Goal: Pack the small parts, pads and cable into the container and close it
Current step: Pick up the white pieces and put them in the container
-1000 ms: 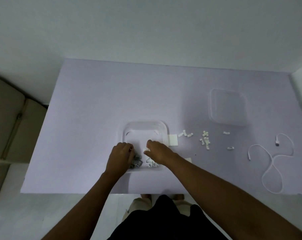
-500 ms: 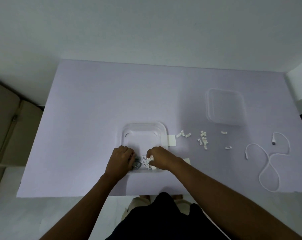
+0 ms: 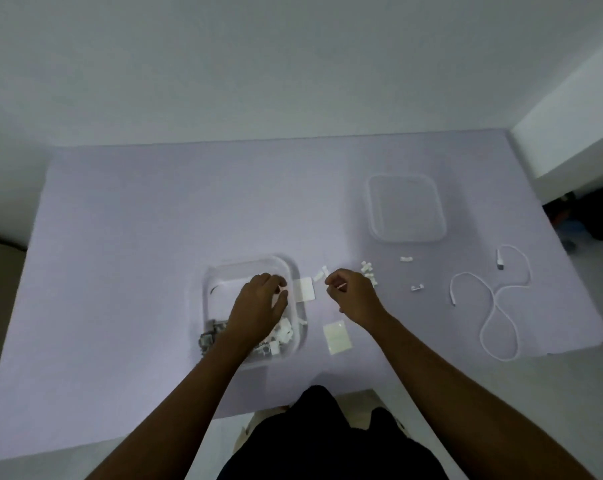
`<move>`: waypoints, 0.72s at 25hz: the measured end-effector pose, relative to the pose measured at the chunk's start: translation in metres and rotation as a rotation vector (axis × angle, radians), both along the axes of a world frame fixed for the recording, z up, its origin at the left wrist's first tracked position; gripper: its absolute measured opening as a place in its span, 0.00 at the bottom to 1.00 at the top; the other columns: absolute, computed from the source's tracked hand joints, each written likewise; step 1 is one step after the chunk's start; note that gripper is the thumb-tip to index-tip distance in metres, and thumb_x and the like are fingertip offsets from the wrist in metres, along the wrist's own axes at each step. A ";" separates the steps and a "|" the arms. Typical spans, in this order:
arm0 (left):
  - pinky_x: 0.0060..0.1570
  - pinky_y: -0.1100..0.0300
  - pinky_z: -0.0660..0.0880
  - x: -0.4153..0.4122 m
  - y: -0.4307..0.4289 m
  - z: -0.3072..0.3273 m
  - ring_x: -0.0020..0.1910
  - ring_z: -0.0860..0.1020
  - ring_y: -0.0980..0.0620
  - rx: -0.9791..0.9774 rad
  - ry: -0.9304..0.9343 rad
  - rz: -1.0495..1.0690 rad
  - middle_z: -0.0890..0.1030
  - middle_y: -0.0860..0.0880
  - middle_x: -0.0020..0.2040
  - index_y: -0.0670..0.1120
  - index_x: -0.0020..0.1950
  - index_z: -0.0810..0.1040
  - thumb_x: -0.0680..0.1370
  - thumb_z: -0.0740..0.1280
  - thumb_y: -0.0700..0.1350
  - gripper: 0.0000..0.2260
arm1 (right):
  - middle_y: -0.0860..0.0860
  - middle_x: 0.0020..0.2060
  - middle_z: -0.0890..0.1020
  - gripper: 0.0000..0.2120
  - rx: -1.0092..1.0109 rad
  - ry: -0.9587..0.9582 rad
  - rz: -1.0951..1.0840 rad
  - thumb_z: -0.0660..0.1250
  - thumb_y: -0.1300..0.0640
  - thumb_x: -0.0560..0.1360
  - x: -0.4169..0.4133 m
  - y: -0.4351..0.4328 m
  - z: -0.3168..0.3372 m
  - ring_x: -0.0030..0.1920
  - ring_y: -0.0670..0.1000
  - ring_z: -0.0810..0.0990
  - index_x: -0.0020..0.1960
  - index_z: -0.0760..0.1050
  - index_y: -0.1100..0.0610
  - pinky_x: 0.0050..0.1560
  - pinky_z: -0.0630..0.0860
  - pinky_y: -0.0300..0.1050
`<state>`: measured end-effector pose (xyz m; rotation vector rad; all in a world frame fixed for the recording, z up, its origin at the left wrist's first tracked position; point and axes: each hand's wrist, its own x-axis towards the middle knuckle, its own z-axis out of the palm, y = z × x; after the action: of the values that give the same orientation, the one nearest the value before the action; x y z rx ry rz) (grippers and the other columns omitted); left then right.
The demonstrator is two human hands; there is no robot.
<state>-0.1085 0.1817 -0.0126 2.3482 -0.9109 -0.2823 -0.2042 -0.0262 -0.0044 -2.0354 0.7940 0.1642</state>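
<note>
Packing partway: box [image 3: 295,271] holds some parts, your left hand [image 3: 258,303] curled over it, grip unclear. Right hand [image 3: 353,294] pinches a part. Loose parts [image 3: 367,270], pads [image 3: 336,336], cable [image 3: 494,303], lid [image 3: 405,206] remain outside.

- The left hand [image 3: 258,303] was stretched forward, back up, its fingers curled downward and loosely bunched; what they held, if anything, could not be made out.
- The right hand [image 3: 353,296] hovered just to the right of the left one, apart from it, fingers curled in, thumb and forefinger pinched together.
- Both forearms were bare.
</note>
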 end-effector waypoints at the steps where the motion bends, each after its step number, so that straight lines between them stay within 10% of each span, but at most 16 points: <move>1: 0.48 0.53 0.77 -0.001 -0.018 0.001 0.47 0.78 0.49 0.008 0.025 -0.016 0.80 0.48 0.50 0.46 0.58 0.78 0.78 0.66 0.47 0.11 | 0.53 0.47 0.81 0.10 -0.066 0.032 -0.005 0.72 0.62 0.73 -0.006 -0.014 -0.007 0.45 0.52 0.81 0.53 0.79 0.56 0.46 0.78 0.45; 11: 0.58 0.47 0.73 -0.004 -0.156 -0.035 0.62 0.72 0.42 0.451 0.086 -0.088 0.69 0.43 0.67 0.49 0.71 0.68 0.75 0.70 0.53 0.26 | 0.56 0.72 0.64 0.44 -0.186 0.247 0.119 0.78 0.51 0.69 -0.019 -0.106 -0.062 0.72 0.58 0.62 0.79 0.58 0.51 0.66 0.69 0.50; 18: 0.49 0.53 0.77 -0.016 -0.189 -0.067 0.55 0.73 0.42 0.447 0.200 0.042 0.73 0.41 0.57 0.42 0.60 0.75 0.77 0.68 0.39 0.12 | 0.58 0.61 0.74 0.20 -0.193 0.079 0.300 0.71 0.62 0.75 -0.006 -0.127 -0.085 0.62 0.58 0.72 0.66 0.76 0.59 0.63 0.70 0.43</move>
<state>-0.1244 -0.0075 -0.0794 2.6737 -0.7582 -0.7562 -0.2103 -0.1531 -0.0892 -2.3377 0.5654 0.3501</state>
